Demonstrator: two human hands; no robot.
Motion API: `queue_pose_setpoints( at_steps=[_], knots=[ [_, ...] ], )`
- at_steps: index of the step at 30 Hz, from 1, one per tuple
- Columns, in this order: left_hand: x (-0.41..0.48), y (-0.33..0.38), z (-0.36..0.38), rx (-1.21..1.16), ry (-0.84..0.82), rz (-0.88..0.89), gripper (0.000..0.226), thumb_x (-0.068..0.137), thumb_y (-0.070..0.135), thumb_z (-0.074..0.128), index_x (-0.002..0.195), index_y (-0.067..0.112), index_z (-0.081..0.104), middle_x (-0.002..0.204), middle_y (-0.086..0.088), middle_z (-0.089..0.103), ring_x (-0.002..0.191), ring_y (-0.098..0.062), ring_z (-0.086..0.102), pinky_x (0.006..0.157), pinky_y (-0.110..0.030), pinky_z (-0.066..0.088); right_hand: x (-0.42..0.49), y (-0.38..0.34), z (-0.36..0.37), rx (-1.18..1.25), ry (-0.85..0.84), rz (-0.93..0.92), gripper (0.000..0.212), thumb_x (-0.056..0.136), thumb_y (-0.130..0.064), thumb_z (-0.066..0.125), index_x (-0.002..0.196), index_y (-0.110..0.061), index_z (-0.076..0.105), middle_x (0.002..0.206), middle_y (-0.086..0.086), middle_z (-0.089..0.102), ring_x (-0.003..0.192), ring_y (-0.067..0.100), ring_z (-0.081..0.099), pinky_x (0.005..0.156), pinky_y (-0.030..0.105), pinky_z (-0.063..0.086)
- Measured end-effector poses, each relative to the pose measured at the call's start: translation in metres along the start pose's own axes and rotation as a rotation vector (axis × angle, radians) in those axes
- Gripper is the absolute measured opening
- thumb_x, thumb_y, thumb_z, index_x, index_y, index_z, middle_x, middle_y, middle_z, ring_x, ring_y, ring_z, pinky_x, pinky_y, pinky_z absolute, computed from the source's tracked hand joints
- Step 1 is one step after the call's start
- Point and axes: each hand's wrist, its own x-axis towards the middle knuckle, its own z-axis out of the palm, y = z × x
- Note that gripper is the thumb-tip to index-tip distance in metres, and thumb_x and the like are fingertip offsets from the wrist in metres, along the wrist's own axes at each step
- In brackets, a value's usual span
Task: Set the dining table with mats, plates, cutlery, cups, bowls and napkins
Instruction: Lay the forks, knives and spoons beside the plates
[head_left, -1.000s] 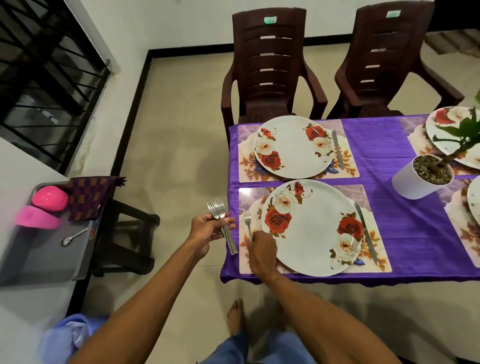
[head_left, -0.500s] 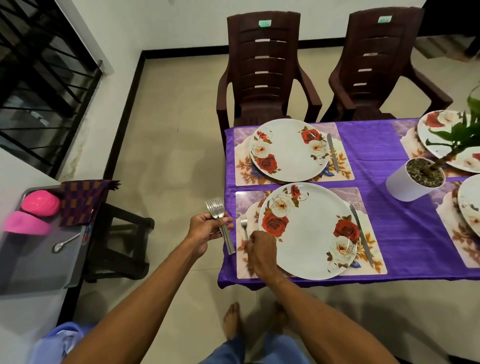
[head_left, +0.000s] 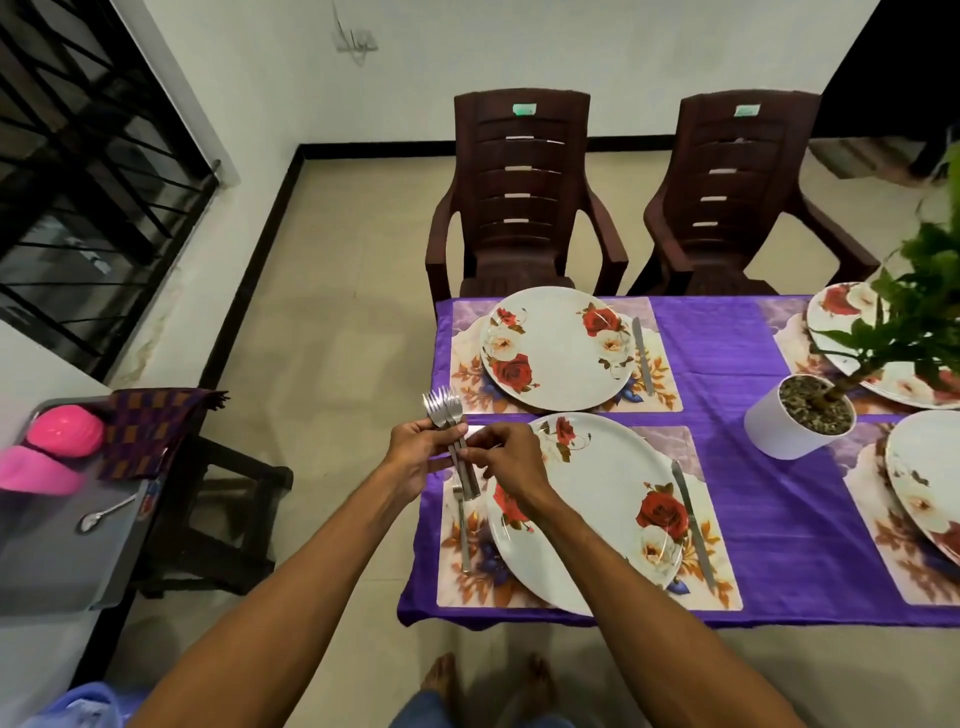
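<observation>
the left hand (head_left: 415, 449) is closed round a bundle of forks (head_left: 441, 408), tines up, handles poking out below the fist. the right hand (head_left: 511, 457) is just beside it, fingers curled, fingertips pinching at the handles as if to draw one fork free. both hands hover over the table's left edge, above the top corner of the near mat (head_left: 696, 587).

one fork (head_left: 461, 535) already lies on that mat, left of the near plate (head_left: 587, 499), with a knife (head_left: 693, 525) on the plate's right. so this looks like the cutlery step, forks going round. the far mat (head_left: 465, 364) has its far plate (head_left: 558, 343) and far knife (head_left: 643, 356) but no fork, so it is probably next: slip one fork out without loosening the rest, reach forward, lay it on the narrow strip left of the plate.

that strip runs close to the edge of the purple cloth (head_left: 727, 364), so a careless drop could slide off. the reach forward looks open; the plant pot (head_left: 779, 431) stands well to the right. cups, bowls and napkins look not yet set: pink bowls (head_left: 65, 431), a spoon (head_left: 104, 514) and a folded cloth (head_left: 150, 431) sit on the tray (head_left: 52, 561) at the left.
</observation>
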Motion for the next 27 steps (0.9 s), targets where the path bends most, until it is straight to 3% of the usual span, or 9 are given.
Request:
queue_pose_setpoints(
  at_steps=[7, 11, 16, 20, 23, 27],
  knots=[
    [0.029, 0.011, 0.004, -0.035, 0.029, 0.009, 0.030, 0.080, 0.000, 0.076, 0.109, -0.005, 0.071, 0.101, -0.020, 0.073, 0.082, -0.030, 0.070, 0.068, -0.037, 0.062, 0.043, 0.002, -0.004, 0.127, -0.008, 0.160, 0.005, 0.085, -0.003, 0.075, 0.080, -0.003, 0.073, 0.078, 0.010, 0.074, 0.071, 0.023, 0.072, 0.057, 0.027, 0.053],
    [0.063, 0.019, -0.010, -0.035, 0.070, 0.015, 0.026, 0.081, -0.002, 0.076, 0.106, -0.005, 0.072, 0.092, -0.013, 0.073, 0.075, -0.026, 0.066, 0.061, -0.033, 0.062, 0.082, 0.008, 0.003, 0.171, 0.064, 0.236, 0.006, 0.087, 0.001, 0.071, 0.082, -0.002, 0.073, 0.079, 0.010, 0.073, 0.069, 0.020, 0.070, 0.058, 0.028, 0.055],
    [0.111, 0.034, -0.038, -0.007, 0.093, -0.028, 0.015, 0.079, -0.001, 0.077, 0.093, 0.003, 0.075, 0.080, -0.006, 0.074, 0.067, -0.019, 0.065, 0.058, -0.032, 0.060, 0.149, 0.027, 0.023, 0.033, 0.171, 0.350, 0.015, 0.079, 0.000, 0.078, 0.069, -0.010, 0.072, 0.070, 0.007, 0.072, 0.066, 0.023, 0.069, 0.066, 0.038, 0.060],
    [0.141, 0.041, -0.054, 0.014, 0.086, -0.042, 0.015, 0.080, -0.002, 0.076, 0.095, 0.001, 0.073, 0.076, -0.003, 0.074, 0.062, -0.014, 0.067, 0.066, -0.037, 0.062, 0.197, 0.047, 0.045, -0.105, 0.253, 0.382, 0.022, 0.078, -0.001, 0.078, 0.063, -0.015, 0.069, 0.071, 0.009, 0.073, 0.069, 0.027, 0.073, 0.067, 0.047, 0.062],
    [0.158, 0.042, -0.058, 0.027, 0.073, -0.067, 0.017, 0.080, -0.002, 0.076, 0.097, 0.001, 0.074, 0.078, -0.003, 0.075, 0.064, -0.014, 0.068, 0.072, -0.040, 0.062, 0.211, 0.052, 0.056, -0.233, 0.315, 0.361, 0.011, 0.084, -0.009, 0.075, 0.074, -0.011, 0.074, 0.075, 0.005, 0.074, 0.069, 0.022, 0.072, 0.066, 0.044, 0.062],
    [0.170, 0.045, -0.054, 0.028, 0.055, -0.086, 0.020, 0.080, -0.003, 0.077, 0.100, -0.001, 0.073, 0.082, -0.004, 0.074, 0.068, -0.017, 0.067, 0.069, -0.039, 0.063, 0.204, 0.044, 0.069, -0.509, 0.379, 0.179, 0.006, 0.087, -0.013, 0.074, 0.089, -0.007, 0.074, 0.081, 0.004, 0.073, 0.072, 0.020, 0.069, 0.064, 0.028, 0.054]
  ],
)
